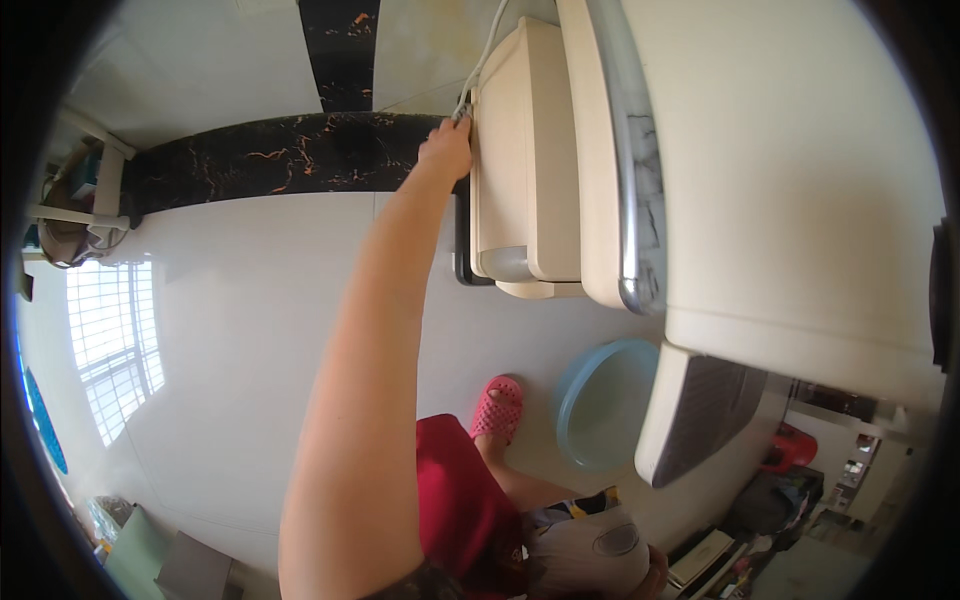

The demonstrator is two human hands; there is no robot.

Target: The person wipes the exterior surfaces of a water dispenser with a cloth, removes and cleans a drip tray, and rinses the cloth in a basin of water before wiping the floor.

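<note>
My left hand (448, 150) reaches out at the end of my stretched bare arm. Its fingertips close around the lower end of a thin white cable (487, 49), beside the black base edge of a cream-coloured plastic appliance (501, 165). What the fingertips cover is hidden. At the bottom right, what seems to be part of my right hand (658, 571) shows at the edge of a pale grey item (585, 551) with an oval patch; its grip cannot be made out. Dark red cloth (465, 495) lies beside my left arm.
A light blue basin (568, 416) stands on the pale glossy floor (247, 322), near my foot in a pink slipper (499, 409). Black marbled trim (247, 157) crosses ahead. Large cream furniture (787, 225) fills the right; a white-framed rack (109, 180) stands left.
</note>
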